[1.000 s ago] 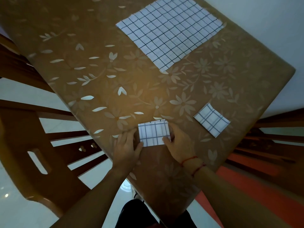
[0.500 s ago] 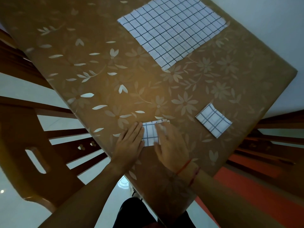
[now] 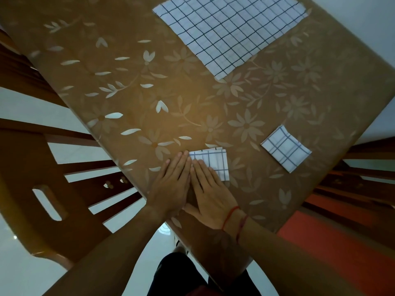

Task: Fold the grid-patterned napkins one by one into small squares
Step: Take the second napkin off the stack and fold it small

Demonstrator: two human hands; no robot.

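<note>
The left hand (image 3: pixel 173 186) lies flat, fingers straight, beside the right hand (image 3: pixel 211 193), whose straight fingers press a small folded white grid-patterned napkin (image 3: pixel 218 163) at the near edge of the brown flower-patterned table (image 3: pixel 136 99). Rightward sits a folded grid square (image 3: pixel 285 148); farther off lies a large unfolded grid napkin (image 3: pixel 230 30).

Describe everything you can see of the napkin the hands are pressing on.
The folded napkin is white with a thin dark grid and looks like thin cloth or paper. It forms a small, roughly square packet, with layered edges showing along its far side. It lies flat on the brown floral table, near the near edge. The right hand presses flat on its left part, and the left hand lies flat with its fingertips at the left edge.
</note>
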